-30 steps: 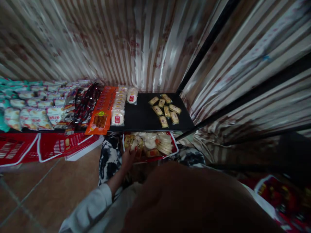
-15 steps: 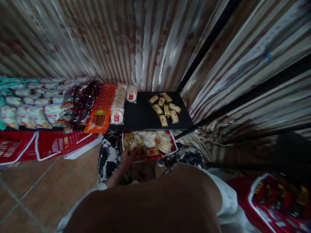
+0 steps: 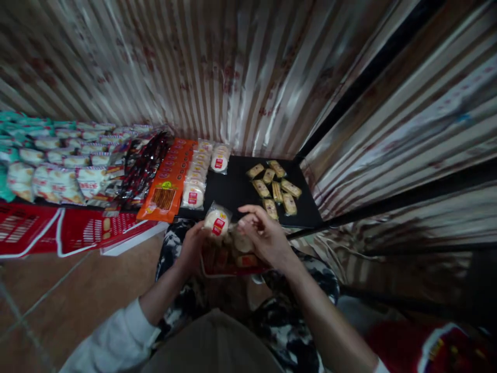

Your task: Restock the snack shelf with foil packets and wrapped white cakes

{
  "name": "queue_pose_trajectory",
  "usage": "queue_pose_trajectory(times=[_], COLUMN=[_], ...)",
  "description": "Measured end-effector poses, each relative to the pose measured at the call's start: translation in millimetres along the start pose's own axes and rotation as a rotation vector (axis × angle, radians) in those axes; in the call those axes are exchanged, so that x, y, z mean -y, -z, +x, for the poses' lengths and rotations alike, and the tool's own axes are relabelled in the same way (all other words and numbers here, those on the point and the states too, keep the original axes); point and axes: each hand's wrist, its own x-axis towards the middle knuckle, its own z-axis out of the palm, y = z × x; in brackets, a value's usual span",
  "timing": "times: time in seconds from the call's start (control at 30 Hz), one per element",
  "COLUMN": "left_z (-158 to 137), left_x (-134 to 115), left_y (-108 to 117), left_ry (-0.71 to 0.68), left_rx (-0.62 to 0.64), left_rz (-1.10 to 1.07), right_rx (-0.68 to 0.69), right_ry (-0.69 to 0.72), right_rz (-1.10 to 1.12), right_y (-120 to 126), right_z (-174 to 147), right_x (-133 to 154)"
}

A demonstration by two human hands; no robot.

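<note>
The left hand grips a wrapped round cracker packet in its fingers, above the red basket, near the black shelf. The right hand hovers beside it, fingers bent; whether they hold anything, I cannot tell.

Dim, greyish light fills the scene; its source cannot be made out. Pale vertical glare streaks the glossy brown-and-white striped plastic sheeting, while the flat black shelf shows little reflection. The right hand looks lighter than the shadowed left hand. Fine print on the clear-wrapped round white packet is smeared. Deep shadow swallows the lower right, where the red basket with a white rim is blurred. Wide-angle distortion stretches the outer edges.
</note>
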Motion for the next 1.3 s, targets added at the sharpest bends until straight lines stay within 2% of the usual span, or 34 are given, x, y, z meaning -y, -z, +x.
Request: queue_pose_trajectory(times=[0.03, 0.1, 0.17, 0.3, 0.37, 0.47, 0.53, 0.6, 0.7, 0.9, 1.07, 1.3], left_z=[1.9, 6.1, 9.9, 18.9, 27.7, 48.4, 64.5, 79.8, 100.6, 143.2, 168.4, 181.5], left_x=[-6.1, -14.5, -18.5, -21.6, -22.1, -18.3, -12.4, -6.4, -2.7, -17.0, -29.7, -32.5], left_y=[-3.8, -12.2, -20.6, -32.9, -35.5, -36.9, -38.5, -41.8, -50.1, -67.8, -72.2, -71.2], left_ry=[-0.010, -0.045, -0.069, -0.085, -0.115, -0.076, -0.030, -0.054, -0.127, -0.089, -0.101, -0.096], left_rx=[0.029, 0.073, 0.105, 0.151, 0.128, -0.047, -0.190, -0.250, -0.227, -0.224, -0.186, -0.175], left_rz=[-0.048, -0.091, -0.071, 0.003, 0.082, 0.176, 0.192, 0.203, 0.208, 0.150, 0.107, 0.099], right_rx=[-0.096, -0.201, -0.184, -0.157, -0.187, -0.277, -0.365, -0.422, -0.420, -0.427, -0.379, -0.389], right_ry=[-0.079, -0.236, -0.285, -0.285, -0.270, -0.256, -0.233, -0.197, -0.172, -0.168, -0.125, -0.129], right_rz=[0.025, 0.086, 0.114, 0.206, 0.240, 0.245, 0.194, 0.106, -0.064, -0.394, -0.479, -0.536], right_y=[4.3, 5.5, 0.4, -10.3, -10.6, -5.5, -1.1, 2.2, 3.5, -1.3, -6.1, -10.1], right_z=[2.5, 5.5, 8.8, 23.9, 37.0, 64.7, 87.7, 112.3, 146.7, 196.3, 219.7, 233.1], right_x=[-14.5, -38.4, -51.6, -57.2, -61.0, -75.3, -88.7, -101.4, -113.6, -118.3, -121.3, -121.5])
